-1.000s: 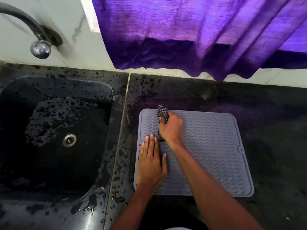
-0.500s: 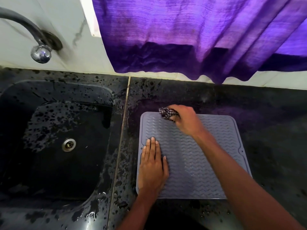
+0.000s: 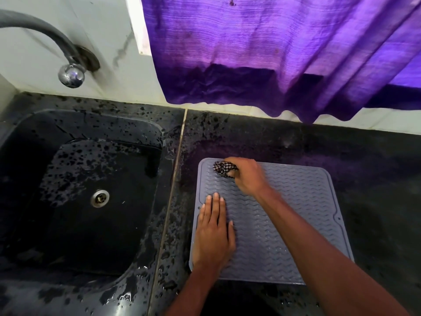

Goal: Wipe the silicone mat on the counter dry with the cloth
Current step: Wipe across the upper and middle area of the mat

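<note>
A grey silicone mat (image 3: 296,213) with a wavy ribbed surface lies flat on the black counter (image 3: 373,169), right of the sink. My right hand (image 3: 247,176) grips a bunched black-and-white checked cloth (image 3: 224,168) and presses it onto the mat's far left corner. My left hand (image 3: 215,233) lies flat, fingers straight and together, on the mat's near left part. Small water drops show on the mat's near area.
A black sink (image 3: 75,195) with a metal drain (image 3: 99,198) sits to the left, its rim wet. A curved tap (image 3: 70,74) juts from the white wall. A purple curtain (image 3: 273,53) hangs over the counter's back edge.
My right hand swept the cloth from the left-middle of the mat up to its far edge, then back toward the far left corner. My left hand stayed pressed in place.
</note>
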`<move>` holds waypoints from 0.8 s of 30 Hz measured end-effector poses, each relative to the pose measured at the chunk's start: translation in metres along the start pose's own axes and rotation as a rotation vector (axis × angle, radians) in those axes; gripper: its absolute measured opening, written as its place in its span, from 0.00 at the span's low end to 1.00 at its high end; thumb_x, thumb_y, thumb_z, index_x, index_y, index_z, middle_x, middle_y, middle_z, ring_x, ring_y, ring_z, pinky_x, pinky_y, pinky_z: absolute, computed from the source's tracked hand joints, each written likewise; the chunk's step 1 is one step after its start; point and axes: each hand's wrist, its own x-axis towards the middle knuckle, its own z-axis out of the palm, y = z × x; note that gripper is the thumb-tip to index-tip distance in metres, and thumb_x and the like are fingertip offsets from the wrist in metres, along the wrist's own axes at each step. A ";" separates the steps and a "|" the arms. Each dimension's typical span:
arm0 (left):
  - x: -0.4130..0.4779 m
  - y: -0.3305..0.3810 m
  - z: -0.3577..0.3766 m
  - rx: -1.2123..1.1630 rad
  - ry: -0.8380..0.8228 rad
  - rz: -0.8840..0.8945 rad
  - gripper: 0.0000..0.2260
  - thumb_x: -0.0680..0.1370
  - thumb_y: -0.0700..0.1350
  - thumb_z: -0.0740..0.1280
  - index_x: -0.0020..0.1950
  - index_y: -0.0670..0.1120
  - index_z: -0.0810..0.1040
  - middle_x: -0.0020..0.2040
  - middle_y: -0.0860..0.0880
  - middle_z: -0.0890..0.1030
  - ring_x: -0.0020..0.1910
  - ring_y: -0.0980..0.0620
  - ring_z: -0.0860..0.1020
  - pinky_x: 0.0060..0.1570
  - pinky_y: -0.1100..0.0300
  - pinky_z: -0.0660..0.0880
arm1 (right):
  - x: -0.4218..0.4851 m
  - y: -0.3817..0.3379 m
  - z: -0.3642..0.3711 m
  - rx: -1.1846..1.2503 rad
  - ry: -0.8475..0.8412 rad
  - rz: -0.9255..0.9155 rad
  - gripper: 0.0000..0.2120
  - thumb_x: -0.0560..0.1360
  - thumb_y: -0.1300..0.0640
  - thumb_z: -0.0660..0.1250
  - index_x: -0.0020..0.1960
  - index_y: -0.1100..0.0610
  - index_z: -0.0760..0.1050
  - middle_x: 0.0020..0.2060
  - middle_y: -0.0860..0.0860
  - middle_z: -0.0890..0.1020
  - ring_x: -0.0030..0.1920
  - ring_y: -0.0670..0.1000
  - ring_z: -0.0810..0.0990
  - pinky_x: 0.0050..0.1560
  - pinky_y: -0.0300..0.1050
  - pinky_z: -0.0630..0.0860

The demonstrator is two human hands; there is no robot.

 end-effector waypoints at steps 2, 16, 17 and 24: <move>-0.001 0.000 0.001 -0.007 -0.003 0.001 0.27 0.81 0.49 0.56 0.76 0.36 0.67 0.78 0.39 0.65 0.78 0.41 0.63 0.75 0.46 0.58 | 0.008 -0.019 0.008 -0.009 -0.064 -0.068 0.19 0.70 0.65 0.68 0.56 0.46 0.77 0.48 0.47 0.85 0.53 0.52 0.82 0.47 0.51 0.78; -0.002 -0.002 0.001 0.028 -0.031 -0.017 0.27 0.83 0.52 0.55 0.79 0.40 0.63 0.81 0.42 0.60 0.81 0.45 0.56 0.77 0.47 0.56 | -0.005 0.051 -0.046 -0.069 -0.126 -0.027 0.14 0.74 0.64 0.68 0.56 0.50 0.79 0.49 0.52 0.84 0.50 0.54 0.81 0.52 0.52 0.78; -0.002 -0.001 0.001 0.034 -0.028 -0.017 0.27 0.83 0.52 0.54 0.79 0.40 0.62 0.81 0.42 0.60 0.81 0.45 0.56 0.77 0.47 0.56 | -0.010 0.055 -0.048 -0.077 -0.132 -0.008 0.11 0.75 0.60 0.68 0.55 0.49 0.78 0.48 0.51 0.84 0.50 0.54 0.81 0.50 0.53 0.78; -0.002 -0.001 -0.001 0.019 -0.014 -0.010 0.27 0.82 0.51 0.56 0.79 0.41 0.64 0.80 0.43 0.62 0.80 0.44 0.58 0.75 0.46 0.59 | -0.013 0.039 -0.018 -0.113 -0.035 -0.076 0.12 0.75 0.57 0.67 0.58 0.48 0.76 0.48 0.51 0.83 0.51 0.57 0.80 0.47 0.51 0.76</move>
